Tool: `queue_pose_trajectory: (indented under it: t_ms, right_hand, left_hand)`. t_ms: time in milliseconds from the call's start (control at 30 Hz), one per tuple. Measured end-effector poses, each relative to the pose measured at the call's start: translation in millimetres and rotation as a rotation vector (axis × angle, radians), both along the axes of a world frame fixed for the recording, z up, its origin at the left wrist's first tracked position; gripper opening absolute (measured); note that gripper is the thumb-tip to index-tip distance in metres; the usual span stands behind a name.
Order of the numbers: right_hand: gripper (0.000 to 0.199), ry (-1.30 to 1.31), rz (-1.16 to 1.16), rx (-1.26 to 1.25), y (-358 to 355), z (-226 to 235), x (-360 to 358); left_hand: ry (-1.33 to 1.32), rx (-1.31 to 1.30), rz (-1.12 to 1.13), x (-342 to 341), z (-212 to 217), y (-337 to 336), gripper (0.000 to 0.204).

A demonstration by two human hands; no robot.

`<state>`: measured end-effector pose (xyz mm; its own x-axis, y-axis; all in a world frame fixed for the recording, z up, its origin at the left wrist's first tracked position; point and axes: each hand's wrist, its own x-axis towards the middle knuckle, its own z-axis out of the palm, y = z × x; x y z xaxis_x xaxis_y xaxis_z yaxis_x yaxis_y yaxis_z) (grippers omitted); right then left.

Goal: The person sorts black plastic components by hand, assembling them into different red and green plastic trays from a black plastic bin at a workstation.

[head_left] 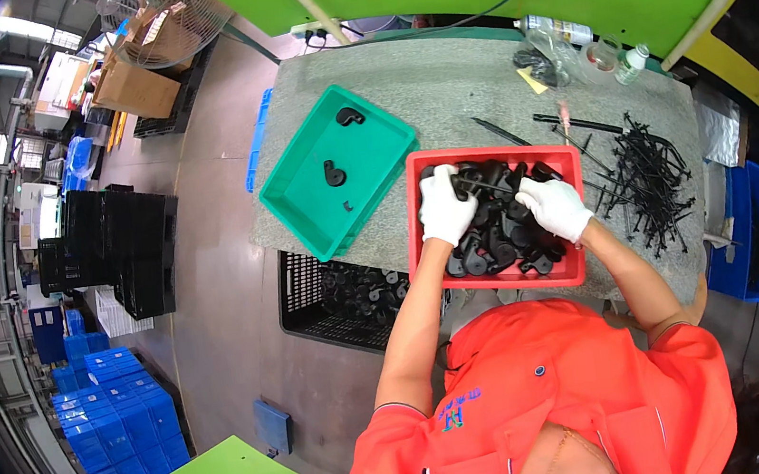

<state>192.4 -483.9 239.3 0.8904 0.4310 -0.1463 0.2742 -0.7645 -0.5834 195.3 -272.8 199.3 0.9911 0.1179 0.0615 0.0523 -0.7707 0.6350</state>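
Both my hands wear white gloves and work over a red bin (507,283) filled with curved black plastic parts (498,242). My left hand (446,207) is closed at the bin's upper left, its fingers around a black plastic part (462,190). On the other side, the fingers of my right hand (555,207) are pinched together. A thin rod (490,186) runs from them toward the part in my left hand. Its far tip is too small to make out.
Left of the red bin lies a green tray (300,219) holding a few black pieces. Thin black sticks (648,178) are heaped on the right of the table. Bottles (632,65) stand at the back. Below the table's left edge is a black crate (297,305) of parts.
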Motion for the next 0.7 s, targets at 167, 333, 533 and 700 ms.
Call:
queue_pose_trajectory:
  t_ms: [167,333,533,700]
  right_hand:
    - [0.017,0.000,-0.173,0.259,-26,0,-4]
    - [0.023,0.471,-0.337,1.042,-51,-31,15]
    - [0.021,0.638,-0.151,1.433,-24,-21,20]
    - [0.014,0.188,-0.369,1.096,-15,-29,18]
  left_hand:
    - [-0.139,-0.078,0.146,7,-29,6,0.032]
    - [-0.218,0.186,-0.029,-3,-14,-37,0.054]
    - [0.190,-0.936,-0.527,-7,3,-74,0.049]
    - [0.524,-1.159,-0.497,-26,13,-94,0.071]
